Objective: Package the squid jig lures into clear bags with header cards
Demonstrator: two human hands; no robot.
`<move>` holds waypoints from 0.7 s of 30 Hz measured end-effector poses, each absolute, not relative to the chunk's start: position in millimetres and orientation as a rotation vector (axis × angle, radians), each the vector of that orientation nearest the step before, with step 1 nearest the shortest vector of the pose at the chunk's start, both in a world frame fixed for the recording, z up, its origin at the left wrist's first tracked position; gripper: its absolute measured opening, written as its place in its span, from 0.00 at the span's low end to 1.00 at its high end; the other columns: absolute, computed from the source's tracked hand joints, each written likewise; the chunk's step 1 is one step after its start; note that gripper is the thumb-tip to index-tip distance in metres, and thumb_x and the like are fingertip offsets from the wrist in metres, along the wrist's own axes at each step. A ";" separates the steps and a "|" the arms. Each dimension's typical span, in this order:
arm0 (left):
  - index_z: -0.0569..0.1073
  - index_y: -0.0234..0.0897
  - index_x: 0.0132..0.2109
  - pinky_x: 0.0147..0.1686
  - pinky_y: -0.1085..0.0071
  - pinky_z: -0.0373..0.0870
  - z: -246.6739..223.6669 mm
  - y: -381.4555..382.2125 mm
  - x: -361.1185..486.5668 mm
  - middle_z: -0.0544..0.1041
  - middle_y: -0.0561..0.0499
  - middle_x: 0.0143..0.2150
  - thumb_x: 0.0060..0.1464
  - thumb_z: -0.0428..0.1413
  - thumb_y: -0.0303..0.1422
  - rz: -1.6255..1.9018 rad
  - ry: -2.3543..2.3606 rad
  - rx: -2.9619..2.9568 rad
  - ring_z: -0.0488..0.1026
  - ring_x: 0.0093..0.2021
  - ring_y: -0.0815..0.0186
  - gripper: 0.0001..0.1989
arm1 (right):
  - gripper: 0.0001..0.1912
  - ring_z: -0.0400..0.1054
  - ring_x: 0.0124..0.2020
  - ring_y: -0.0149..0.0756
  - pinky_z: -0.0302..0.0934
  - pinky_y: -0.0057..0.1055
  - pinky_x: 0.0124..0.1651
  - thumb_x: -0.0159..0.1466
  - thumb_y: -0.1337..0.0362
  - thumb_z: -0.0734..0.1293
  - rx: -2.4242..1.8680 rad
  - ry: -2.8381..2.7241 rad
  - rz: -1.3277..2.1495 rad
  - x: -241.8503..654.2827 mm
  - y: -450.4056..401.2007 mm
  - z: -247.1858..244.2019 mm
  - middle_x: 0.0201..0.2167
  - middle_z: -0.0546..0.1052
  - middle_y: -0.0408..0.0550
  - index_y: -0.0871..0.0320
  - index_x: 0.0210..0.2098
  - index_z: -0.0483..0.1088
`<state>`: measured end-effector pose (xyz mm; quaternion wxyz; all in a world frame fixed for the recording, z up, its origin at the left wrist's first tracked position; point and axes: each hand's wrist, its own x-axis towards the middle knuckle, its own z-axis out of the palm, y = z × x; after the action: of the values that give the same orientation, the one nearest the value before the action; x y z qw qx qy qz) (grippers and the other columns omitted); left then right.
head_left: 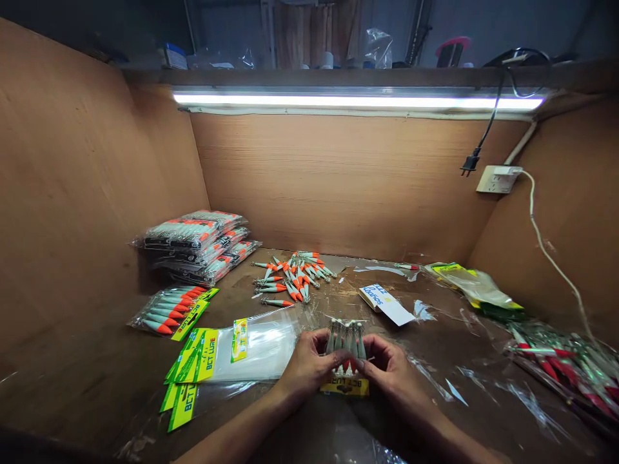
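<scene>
In front of me, low in the head view, both hands grip a clear bag of fishing lures (345, 345). Several pale lures with red ends stand side by side in it, metal prongs pointing away from me. Its yellow header card (345, 386) hangs toward me, lettering upside down. My left hand (312, 357) is closed on the left side, thumb across the front. My right hand (384, 364) pinches the right side, its thumb near the red ends. Flat clear bags with BCT LURE header cards (256, 345) lie just left of my left hand.
Loose orange-and-pale lures (294, 277) form a pile further back. At left stand stacked filled packs (198, 245) and one filled bag (167, 309). A handwritten card (384, 304), more header bags (476, 290) and a lure heap (570, 367) are rightward. A plug (470, 162) dangles.
</scene>
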<state>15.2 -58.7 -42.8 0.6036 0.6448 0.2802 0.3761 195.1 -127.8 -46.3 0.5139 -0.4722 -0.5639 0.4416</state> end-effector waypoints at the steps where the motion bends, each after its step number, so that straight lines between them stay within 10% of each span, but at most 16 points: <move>1: 0.80 0.33 0.34 0.33 0.73 0.66 -41.4 -59.8 15.1 0.79 0.49 0.31 0.48 0.66 0.42 0.874 0.652 1.509 0.73 0.31 0.65 0.15 | 0.20 0.69 0.33 0.38 0.63 0.30 0.37 0.60 0.48 0.71 -1.173 -1.388 1.011 194.9 -128.0 -45.5 0.32 0.77 0.47 0.59 0.39 0.75; 13: 0.79 0.32 0.37 0.31 0.73 0.67 -44.5 -61.6 19.8 0.80 0.48 0.33 0.46 0.68 0.41 0.740 0.642 1.456 0.74 0.31 0.64 0.17 | 0.18 0.68 0.33 0.38 0.62 0.31 0.38 0.61 0.49 0.70 -1.186 -1.330 0.972 195.0 -130.3 -39.0 0.30 0.75 0.47 0.59 0.30 0.73; 21: 0.75 0.31 0.46 0.42 0.65 0.76 -22.3 -15.1 -40.3 0.82 0.44 0.39 0.52 0.65 0.31 1.247 0.695 0.742 0.80 0.38 0.60 0.14 | 0.33 0.68 0.27 0.31 0.63 0.28 0.28 0.57 0.46 0.72 -1.206 -1.050 1.157 219.3 -121.8 -71.1 0.45 0.74 0.52 0.54 0.57 0.68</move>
<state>-40.3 -15.1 -22.3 0.6933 0.3323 0.3113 0.5585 219.3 -121.8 -71.1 0.5513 -0.5100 -0.4438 0.4889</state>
